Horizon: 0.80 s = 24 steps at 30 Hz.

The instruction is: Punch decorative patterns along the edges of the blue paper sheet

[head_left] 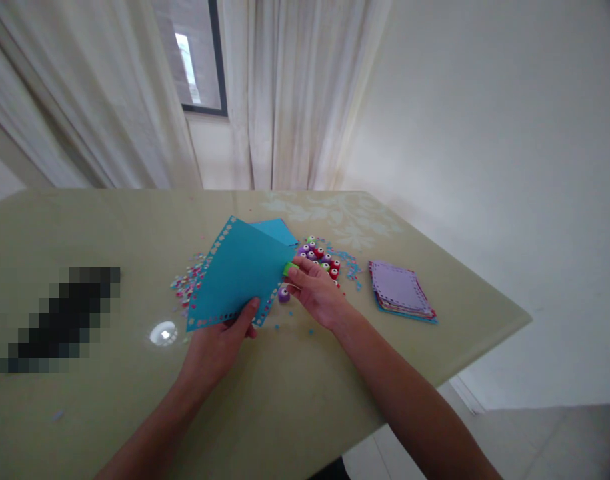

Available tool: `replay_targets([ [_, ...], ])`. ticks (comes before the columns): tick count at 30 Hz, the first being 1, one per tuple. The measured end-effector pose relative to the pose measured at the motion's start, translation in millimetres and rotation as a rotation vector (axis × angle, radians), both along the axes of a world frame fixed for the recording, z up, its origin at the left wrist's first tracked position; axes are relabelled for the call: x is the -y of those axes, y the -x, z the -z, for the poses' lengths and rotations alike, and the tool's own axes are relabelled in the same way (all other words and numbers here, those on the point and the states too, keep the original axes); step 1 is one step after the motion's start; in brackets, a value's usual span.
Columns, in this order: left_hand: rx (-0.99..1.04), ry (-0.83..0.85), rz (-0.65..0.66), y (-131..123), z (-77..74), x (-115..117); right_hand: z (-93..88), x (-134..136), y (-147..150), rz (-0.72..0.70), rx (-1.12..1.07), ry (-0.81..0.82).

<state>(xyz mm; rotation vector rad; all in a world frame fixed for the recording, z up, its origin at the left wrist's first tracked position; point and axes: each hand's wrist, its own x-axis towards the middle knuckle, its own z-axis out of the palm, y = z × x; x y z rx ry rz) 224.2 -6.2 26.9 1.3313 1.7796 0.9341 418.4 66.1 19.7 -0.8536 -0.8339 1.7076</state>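
Note:
A blue sheet of paper [242, 270], with shaped holes along its left, lower and part of its right edge, is held up and tilted over the table. My left hand [229, 340] pinches its lower edge, thumb on top. At its right edge, my right hand [315, 290] is closed on a small green craft punch [289, 268], which sits on the paper's rim. Just behind that hand is a cluster of red, purple and green punches [321, 253]. One purple punch [283, 295] stands apart, beneath the right hand.
More blue paper [275, 230] lies behind the held sheet. To the right is a stack of punched paper [402, 288], purple on top. Loose paper bits [189, 280] are scattered on the table [265, 407]. A blurred-out dark object [65, 320] lies at left.

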Motion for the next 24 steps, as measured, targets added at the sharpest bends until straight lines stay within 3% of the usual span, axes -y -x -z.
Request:
replay_targets([
  [5,0.04,-0.035,0.037,0.4,0.2,-0.7,1.2,-0.3,-1.8,-0.006,-0.046,0.012],
  [12,0.17,-0.09,-0.066,-2.3,0.5,-1.7,0.1,1.2,-0.6,-0.073,-0.005,-0.015],
  [24,0.086,-0.061,-0.043,0.5,3.0,-2.4,1.9,1.2,0.8,-0.065,-0.02,-0.01],
])
